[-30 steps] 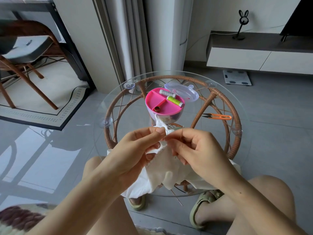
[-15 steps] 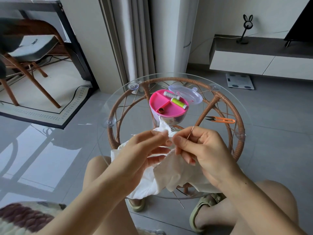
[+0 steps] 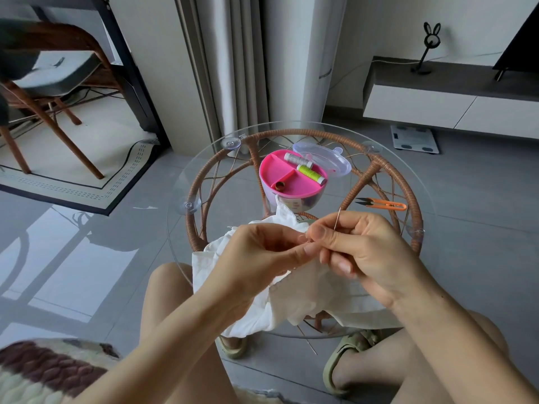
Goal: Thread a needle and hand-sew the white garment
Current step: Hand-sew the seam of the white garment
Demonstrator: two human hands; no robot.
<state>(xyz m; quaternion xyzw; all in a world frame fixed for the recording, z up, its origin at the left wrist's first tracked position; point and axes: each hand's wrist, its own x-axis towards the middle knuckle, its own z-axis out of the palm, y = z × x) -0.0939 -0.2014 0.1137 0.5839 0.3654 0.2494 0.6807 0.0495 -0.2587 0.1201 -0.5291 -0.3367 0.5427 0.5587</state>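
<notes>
Left hand [image 3: 262, 253] grip pinched fold of garment [image 3: 304, 291]. Cloth draped over surface [image 3: 210, 176] edge at 6 o'clock. Needle [image 3: 338, 218] had risen clear of cloth since a second before, tip toward 12 o'clock. Right hand [image 3: 369, 252] grip closed on needle shaft. Stitch likely passed; thread pull next. Scissors [image 3: 385, 204] idle at 3 o'clock.

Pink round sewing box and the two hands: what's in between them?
In the head view, a bunched fold of the white cloth garment pokes up between the pink round sewing box and the left hand and right hand.
</notes>
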